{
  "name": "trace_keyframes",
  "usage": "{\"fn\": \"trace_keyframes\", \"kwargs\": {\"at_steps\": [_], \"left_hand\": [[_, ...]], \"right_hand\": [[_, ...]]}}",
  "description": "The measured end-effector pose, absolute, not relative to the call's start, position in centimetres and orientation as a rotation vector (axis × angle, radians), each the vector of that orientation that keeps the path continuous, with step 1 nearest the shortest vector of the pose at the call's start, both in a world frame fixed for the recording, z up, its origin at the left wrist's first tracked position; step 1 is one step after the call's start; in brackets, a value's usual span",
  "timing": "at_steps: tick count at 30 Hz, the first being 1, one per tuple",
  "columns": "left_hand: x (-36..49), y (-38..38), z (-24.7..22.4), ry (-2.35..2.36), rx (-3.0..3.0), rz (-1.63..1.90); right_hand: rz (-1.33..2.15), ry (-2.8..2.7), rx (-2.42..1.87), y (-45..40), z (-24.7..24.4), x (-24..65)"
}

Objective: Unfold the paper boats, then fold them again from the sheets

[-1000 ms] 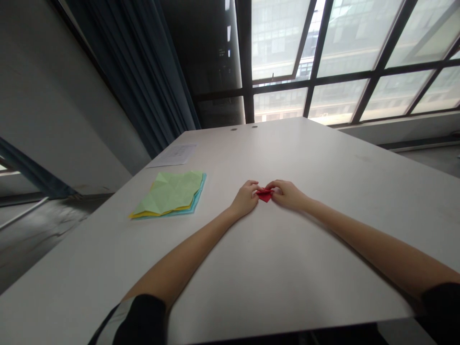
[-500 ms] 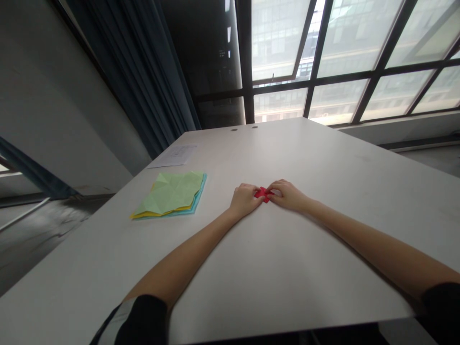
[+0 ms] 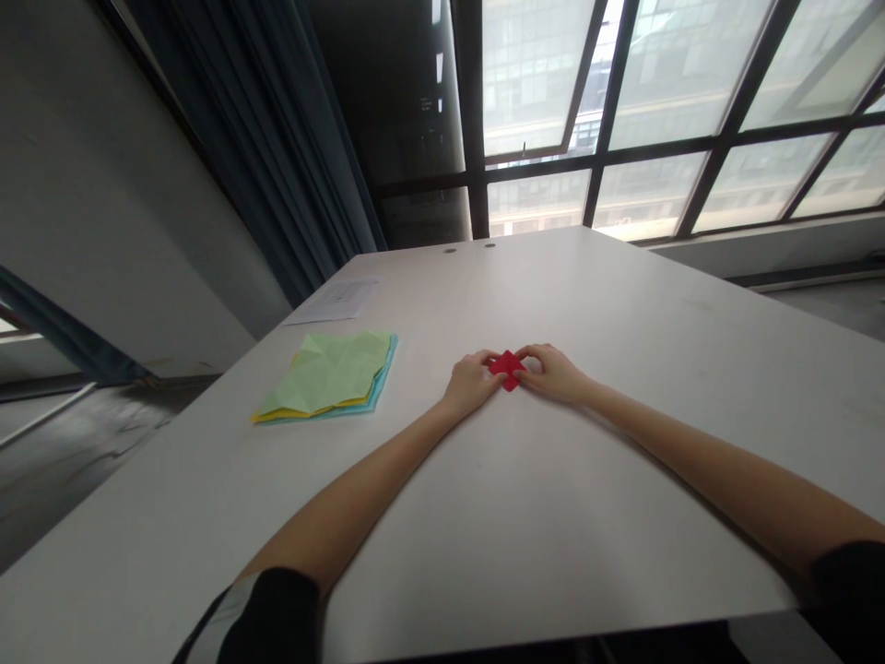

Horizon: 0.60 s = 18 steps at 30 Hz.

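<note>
Diamond of folded red paper (image 3: 509,366) sat between the hands, on or just above white tabletop (image 3: 553,516); left hand (image 3: 467,382) pinched left corner, right hand (image 3: 556,374) right corner; neither nearer, long axis unclear.

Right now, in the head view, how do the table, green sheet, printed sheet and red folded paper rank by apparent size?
1. Table
2. Green sheet
3. Printed sheet, farther off
4. Red folded paper, partly covered by the fingers
</note>
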<state>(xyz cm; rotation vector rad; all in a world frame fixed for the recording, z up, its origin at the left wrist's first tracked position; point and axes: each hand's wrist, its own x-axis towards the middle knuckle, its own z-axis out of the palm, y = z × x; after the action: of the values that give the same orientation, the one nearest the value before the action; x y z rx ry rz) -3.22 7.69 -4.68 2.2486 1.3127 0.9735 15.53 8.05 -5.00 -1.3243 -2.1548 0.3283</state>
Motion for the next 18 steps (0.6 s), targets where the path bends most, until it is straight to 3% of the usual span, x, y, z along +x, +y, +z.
{"fn": "trace_keyframes", "kwargs": {"at_steps": [6, 18], "left_hand": [[-2.7, 7.7, -4.7, 1.154, 1.965, 1.116], [-2.7, 7.6, -4.4, 1.106, 1.961, 1.154]], "right_hand": [[0.444, -1.966, -1.232, 7.5, -3.7, 15.1], [0.508, -1.901, -1.148, 7.3, -3.0, 15.0]]}}
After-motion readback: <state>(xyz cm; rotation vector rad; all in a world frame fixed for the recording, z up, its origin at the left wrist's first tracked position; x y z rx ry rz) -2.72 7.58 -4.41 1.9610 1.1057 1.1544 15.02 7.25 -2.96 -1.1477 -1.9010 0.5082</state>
